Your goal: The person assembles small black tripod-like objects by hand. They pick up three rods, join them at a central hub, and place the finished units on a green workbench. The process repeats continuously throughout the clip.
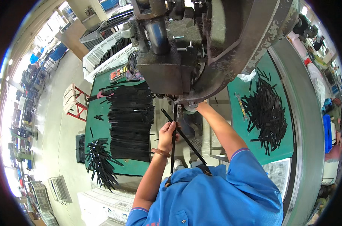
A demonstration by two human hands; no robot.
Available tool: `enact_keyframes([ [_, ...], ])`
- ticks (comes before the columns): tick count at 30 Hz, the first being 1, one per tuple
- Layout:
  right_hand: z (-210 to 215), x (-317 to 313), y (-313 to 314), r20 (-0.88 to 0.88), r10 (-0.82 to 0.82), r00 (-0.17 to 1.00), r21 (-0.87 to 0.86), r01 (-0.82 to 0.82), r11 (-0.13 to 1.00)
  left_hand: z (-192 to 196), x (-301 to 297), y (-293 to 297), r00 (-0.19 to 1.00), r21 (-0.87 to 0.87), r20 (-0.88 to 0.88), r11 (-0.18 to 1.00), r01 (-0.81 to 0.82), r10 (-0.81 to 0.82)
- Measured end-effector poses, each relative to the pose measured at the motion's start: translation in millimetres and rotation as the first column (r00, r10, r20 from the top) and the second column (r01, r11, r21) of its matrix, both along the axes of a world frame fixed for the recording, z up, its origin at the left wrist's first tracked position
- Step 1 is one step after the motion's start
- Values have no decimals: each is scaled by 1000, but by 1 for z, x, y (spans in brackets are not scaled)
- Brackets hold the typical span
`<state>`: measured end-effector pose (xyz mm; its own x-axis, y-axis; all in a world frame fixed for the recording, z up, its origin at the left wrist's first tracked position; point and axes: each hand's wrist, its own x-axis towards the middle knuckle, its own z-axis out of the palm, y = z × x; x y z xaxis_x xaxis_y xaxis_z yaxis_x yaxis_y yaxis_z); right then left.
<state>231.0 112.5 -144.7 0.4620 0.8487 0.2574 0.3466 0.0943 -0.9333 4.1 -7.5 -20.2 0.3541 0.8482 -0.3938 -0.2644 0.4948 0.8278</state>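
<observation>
- While my left hand (167,135) curls its fingers (172,127) shut around a long black strip (173,148), that strip hangs nearly upright in front of my chest, its top end up under the press.
- A second black strip (184,136) slants across the first, from upper left down to lower right.
- My right hand (191,106) reaches up under the heavy grey press (171,71); whether its fingers are wide or holding anything, I cannot tell, since the machine hides them.
- To my left, on the green counter (97,130), lies a neat stack of black strips (131,120), with a looser bundle (100,164) at the near edge.
- To my right, a scattered heap of black strips (267,113) covers the other green counter.
- A white mesh crate (103,52) stands beyond the stack.
</observation>
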Motion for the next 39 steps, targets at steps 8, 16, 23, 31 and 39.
enact_keyframes([
  [8,109,-27,-59,-128,384,914,4,-387,922,-10,-5,0,1000,-19,14,1000,-6,6],
  [16,120,-67,-63,128,302,945,184,-322,929,-1,-5,1,997,22,-75,999,31,-29],
  [23,101,-80,-56,247,98,964,227,-156,961,-11,-5,4,998,-11,41,999,41,-40],
  [31,144,-60,-64,-894,173,413,-33,-445,895,-4,-1,4,998,-2,38,999,42,-42],
  [39,51,195,-163,510,-587,628,-167,742,649,4,4,0,997,45,-73,999,6,-3],
])
